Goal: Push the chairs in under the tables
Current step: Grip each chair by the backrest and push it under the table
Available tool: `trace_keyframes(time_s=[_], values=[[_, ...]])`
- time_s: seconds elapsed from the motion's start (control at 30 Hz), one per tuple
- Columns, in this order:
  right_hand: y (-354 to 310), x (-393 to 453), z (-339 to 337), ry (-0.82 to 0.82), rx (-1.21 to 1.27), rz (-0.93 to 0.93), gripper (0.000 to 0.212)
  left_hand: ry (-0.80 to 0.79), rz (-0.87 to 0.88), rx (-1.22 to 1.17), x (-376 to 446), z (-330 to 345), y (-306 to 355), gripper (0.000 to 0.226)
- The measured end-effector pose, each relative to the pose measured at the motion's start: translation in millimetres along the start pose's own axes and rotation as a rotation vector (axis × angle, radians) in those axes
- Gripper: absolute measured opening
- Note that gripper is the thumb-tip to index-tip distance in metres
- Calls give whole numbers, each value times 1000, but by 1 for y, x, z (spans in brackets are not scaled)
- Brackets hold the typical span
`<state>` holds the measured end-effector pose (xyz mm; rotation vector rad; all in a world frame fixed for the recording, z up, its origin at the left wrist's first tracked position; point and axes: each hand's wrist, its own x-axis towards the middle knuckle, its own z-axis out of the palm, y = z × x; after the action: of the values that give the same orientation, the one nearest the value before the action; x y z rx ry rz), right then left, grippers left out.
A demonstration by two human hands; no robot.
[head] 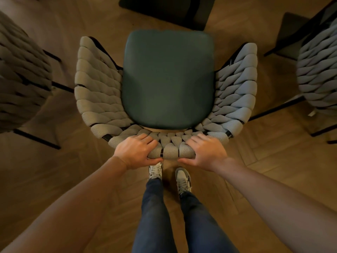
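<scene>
A chair (167, 79) with a dark green seat cushion and a curved back of thick grey woven rope stands directly below me on the wooden floor. My left hand (135, 151) grips the top rim of its backrest, fingers over the rope and thumb underneath. My right hand (206, 152) grips the same rim a little to the right in the same way. A dark table edge (167, 10) shows at the top of the view, just beyond the seat's front.
Another woven chair (23, 79) stands close on the left and a third (317, 73) on the right, their black legs reaching toward the middle chair. My feet (169, 176) are on the herringbone floor right behind the backrest.
</scene>
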<state>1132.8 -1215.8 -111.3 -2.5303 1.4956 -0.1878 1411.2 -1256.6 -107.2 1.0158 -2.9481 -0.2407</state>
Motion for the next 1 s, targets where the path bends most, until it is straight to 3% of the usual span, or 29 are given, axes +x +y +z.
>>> trace_keyframes(time_s=[0.23,0.43,0.63,0.7,0.77,0.8,0.87,0.93,1.0], values=[[0,48,-1,-10,-1,72,89,-12,46,18,22,-11,-55,59],[18,82,-6,-4,-27,158,85,16,89,29,59,-19,-90,54],[28,107,-16,-175,13,301,88,-88,38,20,85,-28,-113,60],[20,103,-18,-143,65,374,81,-179,-8,18,88,-32,-112,62],[5,92,-21,5,166,505,70,-207,-89,-22,85,-38,-106,64],[-3,87,-23,126,220,601,64,-143,-174,-79,80,-41,-102,63],[-19,82,-26,428,315,856,52,134,-487,-249,67,-49,-95,54],[-30,88,-33,698,544,1230,51,394,-990,-508,54,-64,-90,42],[-29,102,-36,825,991,1601,60,510,-1502,-904,50,-72,-94,39]])
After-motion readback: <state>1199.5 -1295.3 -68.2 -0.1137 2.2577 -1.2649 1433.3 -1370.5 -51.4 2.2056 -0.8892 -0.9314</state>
